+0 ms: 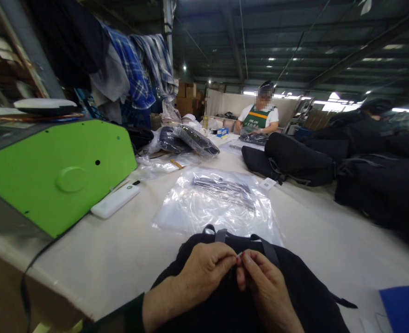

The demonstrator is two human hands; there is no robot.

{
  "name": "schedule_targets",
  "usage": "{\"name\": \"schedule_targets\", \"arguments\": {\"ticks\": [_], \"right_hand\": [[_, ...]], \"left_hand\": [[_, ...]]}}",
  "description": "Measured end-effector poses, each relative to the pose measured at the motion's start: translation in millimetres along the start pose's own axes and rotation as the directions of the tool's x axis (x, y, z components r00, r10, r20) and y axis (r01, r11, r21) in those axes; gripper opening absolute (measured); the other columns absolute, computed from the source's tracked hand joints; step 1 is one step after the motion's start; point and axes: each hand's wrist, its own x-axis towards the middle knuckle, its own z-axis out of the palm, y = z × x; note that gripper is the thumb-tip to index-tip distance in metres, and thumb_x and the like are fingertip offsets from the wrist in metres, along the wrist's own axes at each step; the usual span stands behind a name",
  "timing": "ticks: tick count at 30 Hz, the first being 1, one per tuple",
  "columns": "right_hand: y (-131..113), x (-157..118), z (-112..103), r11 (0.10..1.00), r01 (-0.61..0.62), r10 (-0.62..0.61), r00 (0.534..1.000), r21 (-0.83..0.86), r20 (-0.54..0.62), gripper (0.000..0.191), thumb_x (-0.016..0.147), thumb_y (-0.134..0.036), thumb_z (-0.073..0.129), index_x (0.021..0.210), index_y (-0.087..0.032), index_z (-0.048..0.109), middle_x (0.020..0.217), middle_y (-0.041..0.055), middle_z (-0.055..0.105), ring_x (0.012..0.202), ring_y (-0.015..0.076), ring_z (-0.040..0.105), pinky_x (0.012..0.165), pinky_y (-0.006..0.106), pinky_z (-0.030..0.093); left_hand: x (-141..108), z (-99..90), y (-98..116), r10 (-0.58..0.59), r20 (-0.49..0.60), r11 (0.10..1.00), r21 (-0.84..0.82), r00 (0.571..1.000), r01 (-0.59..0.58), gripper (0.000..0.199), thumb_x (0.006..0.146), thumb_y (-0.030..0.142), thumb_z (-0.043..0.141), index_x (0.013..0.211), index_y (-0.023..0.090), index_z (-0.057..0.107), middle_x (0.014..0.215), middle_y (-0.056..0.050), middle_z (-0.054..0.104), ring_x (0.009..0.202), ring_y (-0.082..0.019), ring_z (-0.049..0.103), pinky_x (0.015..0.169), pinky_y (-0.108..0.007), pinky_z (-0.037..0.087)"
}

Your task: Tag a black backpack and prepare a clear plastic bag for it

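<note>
A black bag (305,286) with grey straps and a top loop lies at the near edge of the table, under both hands. Over its upper part, my left hand (204,268) pinches thumb against forefinger. My right hand (263,277) meets it fingertip to fingertip, also in a pinch. Between the fingertips shows a tiny pale and reddish piece, too small to name. Just beyond the bag, clear plastic bags (187,208) lie flat with dark strips (221,187) on or inside them.
To the left stand a green machine (86,171) with a cable and a white power bank-like device (116,201). Black bags (301,159) are heaped at right; plastic-wrapped bags (194,138) lie further back. A person in a green apron (256,118) works across the table (315,231).
</note>
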Motion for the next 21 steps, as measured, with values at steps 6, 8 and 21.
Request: {"name": "schedule_targets", "arguments": {"ticks": [6,8,21], "right_hand": [[1.2,1.4,-0.5,0.999,-0.028,0.027,0.999,0.029,0.018,0.038,0.071,-0.051,0.069,0.070,-0.014,0.061,0.049,-0.0016,0.056,0.045,0.0061,0.046,0.047,0.019,0.034],[1.0,1.4,-0.8,0.999,-0.033,0.032,0.999,0.023,0.014,0.038,0.071,-0.052,0.070,0.070,-0.014,0.061,0.049,-0.0016,0.056,0.045,0.0061,0.046,0.047,0.018,0.034],[2.8,1.4,-1.8,0.998,-0.039,0.040,0.999,-0.057,0.021,0.039,0.074,-0.053,0.066,0.069,-0.015,0.059,0.045,-0.0030,0.053,0.043,0.0059,0.044,0.046,0.019,0.033]], "left_hand": [[-2.8,6.4,-5.5,-0.036,0.012,0.988,0.153,0.999,0.034,0.021,0.085,0.019,0.046,0.077,0.016,0.065,0.070,-0.001,0.066,0.065,-0.012,0.061,0.061,-0.020,0.039],[-2.9,5.8,-5.6,-0.040,0.030,0.983,0.178,0.999,0.034,0.019,0.084,0.018,0.047,0.077,0.017,0.065,0.070,0.000,0.066,0.064,-0.012,0.061,0.060,-0.020,0.039],[-3.4,5.0,-4.6,-0.018,0.112,0.937,0.348,0.994,-0.023,0.021,0.089,0.018,0.041,0.079,0.018,0.060,0.071,0.000,0.066,0.063,-0.013,0.062,0.058,-0.020,0.039]]}}
